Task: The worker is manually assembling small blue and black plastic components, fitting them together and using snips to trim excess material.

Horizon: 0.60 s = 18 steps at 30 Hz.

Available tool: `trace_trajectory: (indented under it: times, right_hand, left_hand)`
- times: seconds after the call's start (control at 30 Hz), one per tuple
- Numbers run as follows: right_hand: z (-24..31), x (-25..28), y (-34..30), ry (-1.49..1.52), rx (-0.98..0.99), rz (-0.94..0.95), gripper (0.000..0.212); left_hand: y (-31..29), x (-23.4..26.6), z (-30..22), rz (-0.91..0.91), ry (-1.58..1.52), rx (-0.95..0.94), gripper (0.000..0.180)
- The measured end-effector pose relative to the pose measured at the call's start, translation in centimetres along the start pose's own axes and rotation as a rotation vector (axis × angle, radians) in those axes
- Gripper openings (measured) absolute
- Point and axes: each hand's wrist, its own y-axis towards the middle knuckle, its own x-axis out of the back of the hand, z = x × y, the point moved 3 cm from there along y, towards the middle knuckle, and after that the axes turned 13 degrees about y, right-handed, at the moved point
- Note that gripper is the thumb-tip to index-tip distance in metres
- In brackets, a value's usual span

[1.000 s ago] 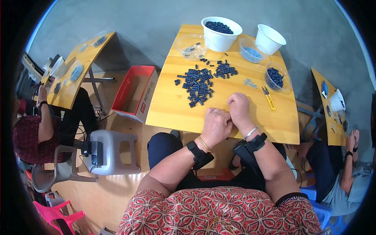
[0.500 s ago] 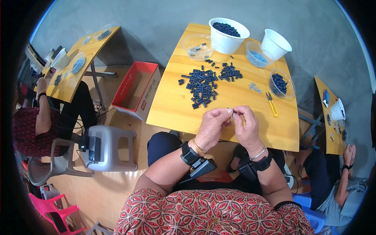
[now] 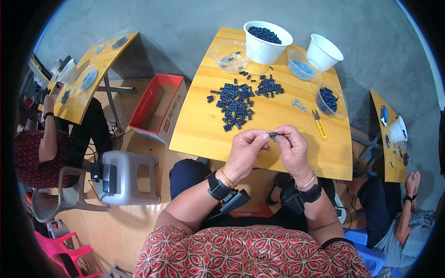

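Note:
Above the near edge of the yellow table (image 3: 194, 129), my left hand (image 3: 248, 150) and my right hand (image 3: 293, 150) meet, both closed in a pinch. Between their fingertips is a small black plastic part (image 3: 273, 135), gripped from both sides. Just beyond my hands spreads a large pile of black plastic parts (image 3: 235, 104), with a smaller pile of black parts (image 3: 270, 86) to its right. Several small pale pieces (image 3: 298, 105) lie loose farther right. Beside them rest yellow-handled thread snips (image 3: 320, 124), which neither hand touches.
Along the far side stand a white tub of black parts (image 3: 266, 53), a clear bowl (image 3: 228, 65), a bowl of blue pieces (image 3: 301, 68), an empty white tub (image 3: 325, 53) and a bowl of black parts (image 3: 330, 101). A red-rimmed box (image 3: 155, 106) sits on the floor, left. Other people work at both sides.
My fingers have shifted, so the black part between them now shows more plainly. My hands stay together at about the same spot. The whole view has moved slightly.

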Motion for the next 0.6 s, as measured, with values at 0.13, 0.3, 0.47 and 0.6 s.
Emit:
trace_trajectory:
  times: [0.13,0.3,0.47,0.6]
  right_hand:
    - [0.0,-0.1,0.1,0.057,-0.021,-0.019,0.009]
    - [0.1,0.2,0.4,0.056,-0.041,-0.019,0.007]
    - [0.4,0.7,0.8,-0.04,-0.06,0.069,0.009]
    - [-1.3,6.2,1.8,-0.458,-0.108,-0.094,0.011]
  left_hand:
    - [-0.1,0.1,-0.1,0.001,0.001,-0.046,0.012]
    - [-0.1,0.0,-0.6,-0.015,0.174,-0.164,0.014]
    - [0.1,0.0,-0.1,0.025,0.099,-0.063,0.014]
    - [-0.2,0.4,0.1,0.112,-0.208,0.106,0.014]
